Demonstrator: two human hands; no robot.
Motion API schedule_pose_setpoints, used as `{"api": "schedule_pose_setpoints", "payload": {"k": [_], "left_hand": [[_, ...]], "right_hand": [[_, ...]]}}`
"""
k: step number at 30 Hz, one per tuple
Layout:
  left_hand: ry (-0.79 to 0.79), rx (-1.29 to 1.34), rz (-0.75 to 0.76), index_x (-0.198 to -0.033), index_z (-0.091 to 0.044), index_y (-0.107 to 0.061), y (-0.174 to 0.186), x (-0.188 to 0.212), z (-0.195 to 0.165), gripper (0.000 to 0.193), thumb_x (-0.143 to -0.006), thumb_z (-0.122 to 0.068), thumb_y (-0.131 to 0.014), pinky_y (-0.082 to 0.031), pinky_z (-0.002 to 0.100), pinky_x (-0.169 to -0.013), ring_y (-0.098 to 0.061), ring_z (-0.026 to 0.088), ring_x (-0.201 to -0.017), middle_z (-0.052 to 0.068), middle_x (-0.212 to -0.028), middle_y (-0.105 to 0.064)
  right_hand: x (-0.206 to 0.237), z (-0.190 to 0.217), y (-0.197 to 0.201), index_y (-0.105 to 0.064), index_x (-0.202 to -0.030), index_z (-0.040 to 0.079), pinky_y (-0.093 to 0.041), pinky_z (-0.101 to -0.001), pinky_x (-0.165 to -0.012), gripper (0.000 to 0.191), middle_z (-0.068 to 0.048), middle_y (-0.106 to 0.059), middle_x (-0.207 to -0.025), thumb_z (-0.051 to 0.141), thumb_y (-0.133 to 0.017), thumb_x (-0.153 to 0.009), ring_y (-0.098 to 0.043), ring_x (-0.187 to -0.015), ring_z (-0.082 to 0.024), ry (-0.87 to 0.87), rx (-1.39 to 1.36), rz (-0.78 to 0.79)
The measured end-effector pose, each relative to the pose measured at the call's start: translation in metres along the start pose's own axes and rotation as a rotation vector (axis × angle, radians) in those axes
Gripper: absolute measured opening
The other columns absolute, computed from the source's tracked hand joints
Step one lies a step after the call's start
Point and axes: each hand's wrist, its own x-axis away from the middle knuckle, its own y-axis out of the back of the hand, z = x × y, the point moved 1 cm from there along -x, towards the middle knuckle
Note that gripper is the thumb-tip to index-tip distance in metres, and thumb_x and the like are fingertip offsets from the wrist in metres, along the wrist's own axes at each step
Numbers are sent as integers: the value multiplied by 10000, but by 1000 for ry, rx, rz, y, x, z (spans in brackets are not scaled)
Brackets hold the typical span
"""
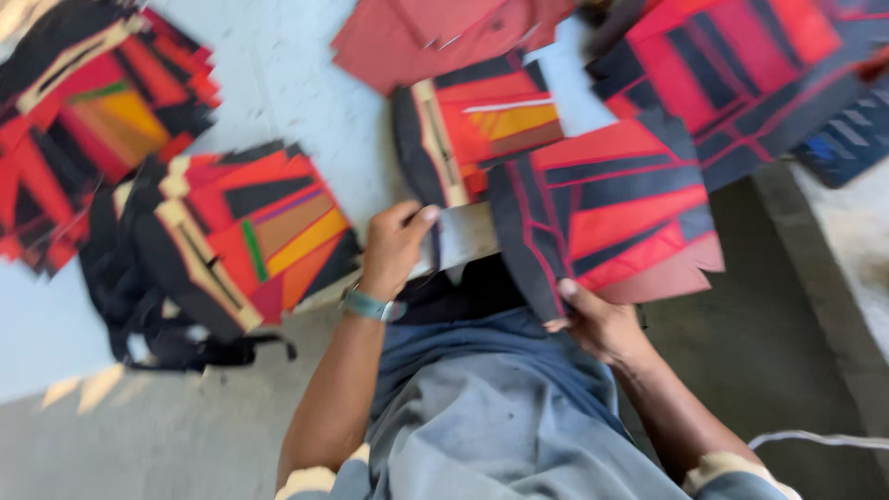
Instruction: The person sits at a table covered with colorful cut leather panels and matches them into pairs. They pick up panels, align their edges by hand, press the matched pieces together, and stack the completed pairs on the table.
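Note:
My left hand (394, 245), with a teal wristband, pinches the near edge of a grey-white sheet (468, 233) under a black, red and orange fabric panel (482, 125). My right hand (597, 319) grips the lower edge of a stack of red and dark blue patchwork panels (611, 208), thumb on top, tilted up over my lap. The view is blurred.
A pile of similar black, red and orange panels with black straps (236, 241) lies at the left, another pile (83, 120) at the far left. Plain red pieces (435, 32) and more red and dark blue panels (741, 74) lie at the top. A grey ledge (833, 241) runs at right.

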Motion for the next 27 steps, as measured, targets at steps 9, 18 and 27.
{"api": "schedule_pose_setpoints", "payload": {"k": [9, 18, 27], "left_hand": [[31, 461, 180, -996, 35, -686, -17, 2, 13, 127, -998, -74, -619, -614, 263, -796, -708, 108, -882, 31, -937, -711], [-6, 382, 230, -1000, 39, -682, -21, 13, 9, 124, -1011, -61, -608, -569, 243, -763, -644, 54, -843, -2, -906, -685], [12, 479, 273, -1027, 46, -662, -26, 15, 13, 116, -1027, -26, -571, -601, 265, -845, -667, 75, -894, 12, -960, -687]], "right_hand": [[27, -34, 7, -620, -1152, -26, -583, -371, -614, 171, -164, -721, -864, 70, -641, -1012, -699, -674, -251, -176, -102, 118], [37, -38, 16, -624, -1125, -24, -580, -392, -630, 157, -162, -714, -855, 89, -634, -1017, -693, -675, -251, -214, -84, 162], [33, -43, 11, -612, -1163, -15, -596, -389, -614, 181, -161, -717, -875, 73, -635, -1007, -705, -682, -251, -209, -49, 119]]}}
